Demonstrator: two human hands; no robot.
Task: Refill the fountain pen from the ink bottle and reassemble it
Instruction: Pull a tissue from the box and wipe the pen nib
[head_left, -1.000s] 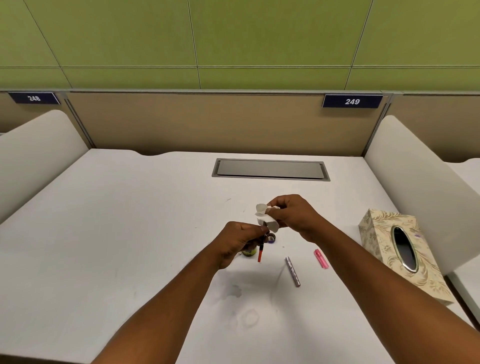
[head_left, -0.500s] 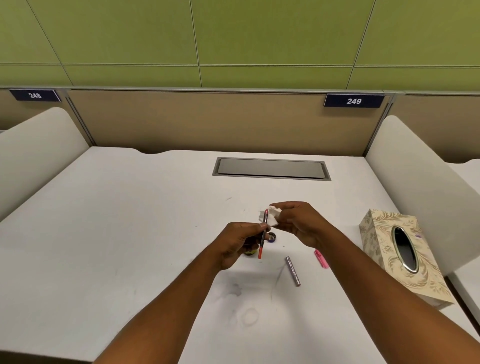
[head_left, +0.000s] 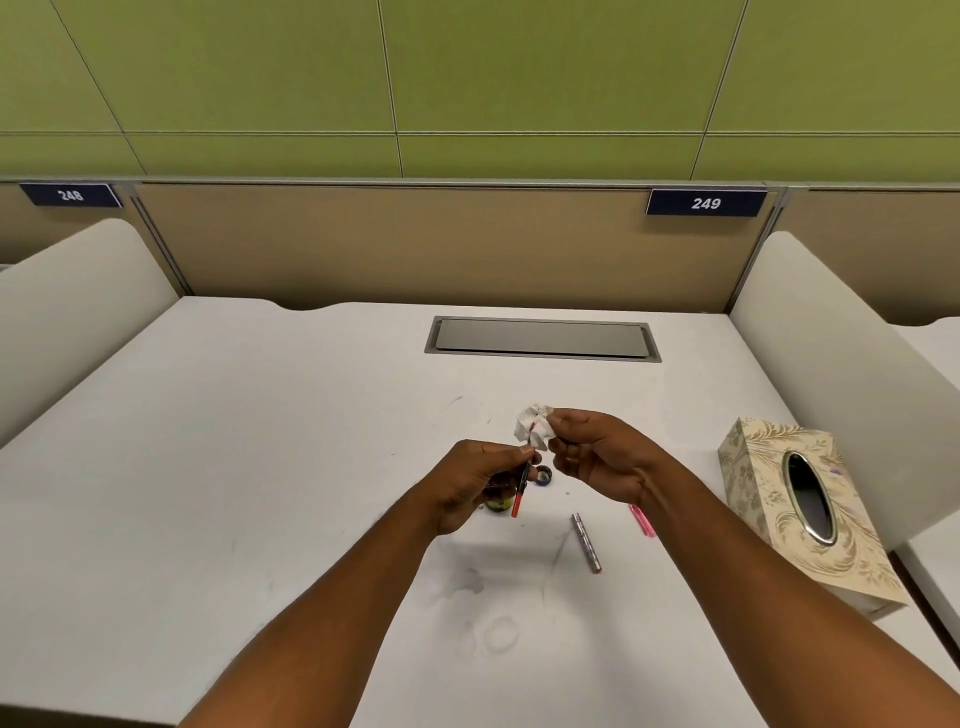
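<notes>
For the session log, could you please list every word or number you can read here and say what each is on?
"248": blue plate on the back partition, far left.
"249": blue plate on the back partition, right.
Ink bottle label: mostly hidden, unreadable.
Tissue box: leaf pattern only, no text.

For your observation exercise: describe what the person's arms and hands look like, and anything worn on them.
Both forearms are bare with no sleeves in view. The left hand shows no watch or band. The right hand seems to have a ring on one finger, too small to be sure.
</notes>
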